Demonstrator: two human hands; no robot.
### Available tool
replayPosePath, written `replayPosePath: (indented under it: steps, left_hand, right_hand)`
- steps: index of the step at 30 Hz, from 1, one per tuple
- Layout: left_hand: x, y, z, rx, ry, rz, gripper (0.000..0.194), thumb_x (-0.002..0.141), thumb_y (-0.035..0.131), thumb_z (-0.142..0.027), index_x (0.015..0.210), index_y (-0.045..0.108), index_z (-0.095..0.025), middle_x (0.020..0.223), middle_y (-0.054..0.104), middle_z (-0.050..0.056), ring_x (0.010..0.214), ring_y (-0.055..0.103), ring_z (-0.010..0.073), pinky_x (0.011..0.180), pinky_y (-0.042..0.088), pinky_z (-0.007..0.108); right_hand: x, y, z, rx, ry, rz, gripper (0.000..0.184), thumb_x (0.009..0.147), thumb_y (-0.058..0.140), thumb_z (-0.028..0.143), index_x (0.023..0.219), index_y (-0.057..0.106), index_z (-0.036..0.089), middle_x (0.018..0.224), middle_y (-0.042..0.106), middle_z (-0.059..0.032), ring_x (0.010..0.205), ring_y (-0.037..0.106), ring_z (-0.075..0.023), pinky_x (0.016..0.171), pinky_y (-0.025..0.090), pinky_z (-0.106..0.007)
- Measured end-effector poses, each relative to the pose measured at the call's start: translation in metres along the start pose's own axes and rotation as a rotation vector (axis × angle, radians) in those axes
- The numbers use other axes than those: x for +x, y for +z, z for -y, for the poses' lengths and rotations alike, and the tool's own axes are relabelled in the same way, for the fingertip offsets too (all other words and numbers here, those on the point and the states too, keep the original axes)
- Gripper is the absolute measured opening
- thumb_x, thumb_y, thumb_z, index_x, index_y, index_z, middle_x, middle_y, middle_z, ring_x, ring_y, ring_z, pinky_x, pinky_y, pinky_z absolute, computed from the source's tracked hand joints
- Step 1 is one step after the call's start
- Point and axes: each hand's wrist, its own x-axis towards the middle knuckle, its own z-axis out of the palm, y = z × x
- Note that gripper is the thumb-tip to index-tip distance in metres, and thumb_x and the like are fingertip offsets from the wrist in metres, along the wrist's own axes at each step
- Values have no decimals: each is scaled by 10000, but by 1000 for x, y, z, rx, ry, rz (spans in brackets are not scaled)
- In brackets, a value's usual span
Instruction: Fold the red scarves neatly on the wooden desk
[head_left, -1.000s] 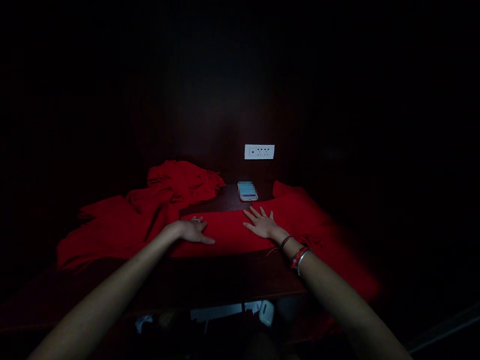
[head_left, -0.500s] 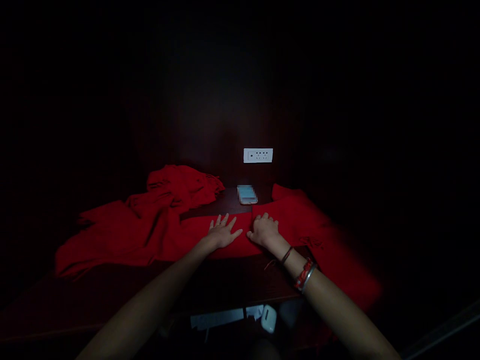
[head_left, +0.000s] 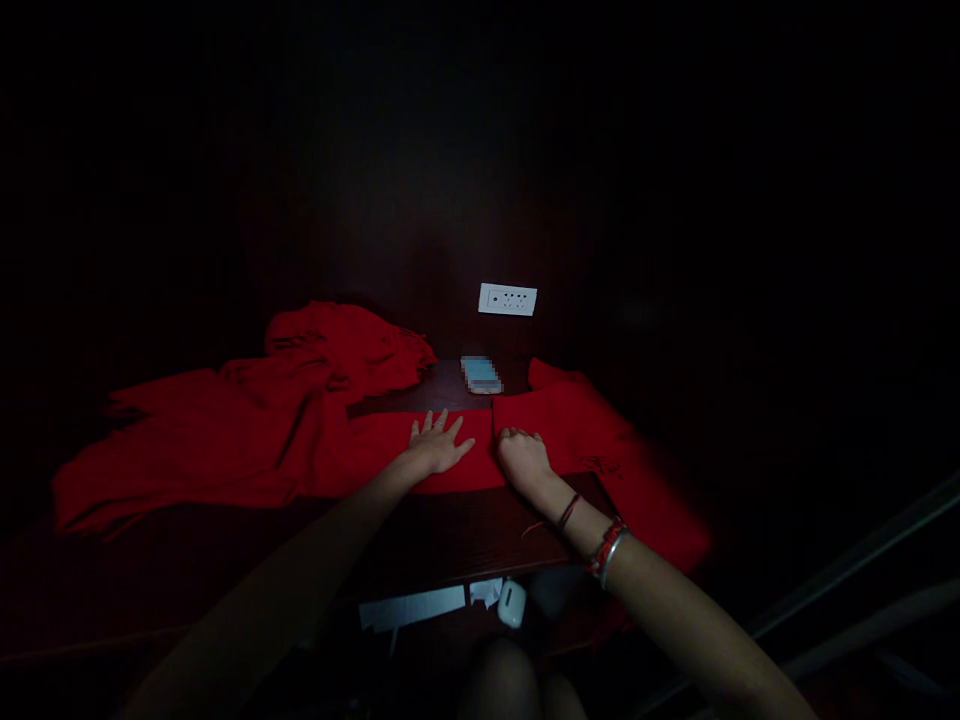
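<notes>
Lying across the dark wooden desk (head_left: 465,530), soft red cloth (head_left: 217,425) is creased toward the left edge, fringed near the rear edge, and flattened centrally. The left hand (head_left: 441,446) is spread wide, palm down, on the flat strip. The right hand (head_left: 523,457) is curled at a straight cloth edge; whether fabric is gripped cannot be told. White paper (head_left: 420,607) is seen below the front edge, a phone (head_left: 481,374) near the rear edge under a socket plate (head_left: 508,299). Cloth at right is partly covered by the right forearm (head_left: 675,605).

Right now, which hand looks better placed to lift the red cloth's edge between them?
Probably the right hand: its fingers look curled beside that edge of the red cloth, while the left hand lies spread, palm down, farther left.
</notes>
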Motion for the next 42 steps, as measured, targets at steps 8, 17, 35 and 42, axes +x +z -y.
replayPosePath:
  steps: [8,17,35,42]
  left_hand:
    - [0,-2,0,-13,0,21,689,708,155,-638,1284,159,-260,1360,59,49,1213,28,296,944,89,476]
    - [1,2,2,-28,35,-70,659,728,221,-607,1267,246,-227,1348,150,80,1209,68,310,930,121,487]
    - [14,-6,-46,-323,209,-244,324,713,452,-153,1025,541,-148,998,569,41,904,516,156,784,398,226]
    - [23,-15,-58,-482,282,-399,493,733,420,-144,1218,334,-165,1233,385,25,1101,370,124,902,321,225]
  right_hand:
    - [-22,-27,-26,190,-151,-35,261,823,299,168,1037,442,125,904,588,-103,828,556,-157,691,400,-236]
    - [-38,-4,-14,189,-276,85,394,799,357,204,1189,366,153,1239,377,-104,1152,300,-192,919,265,-340]
    - [24,0,-127,314,324,182,535,682,514,279,1171,364,123,981,572,-110,854,548,-185,644,387,-218]
    - [26,-6,-138,438,381,-6,414,704,419,168,1118,407,166,964,574,-54,827,542,-146,666,385,-201]
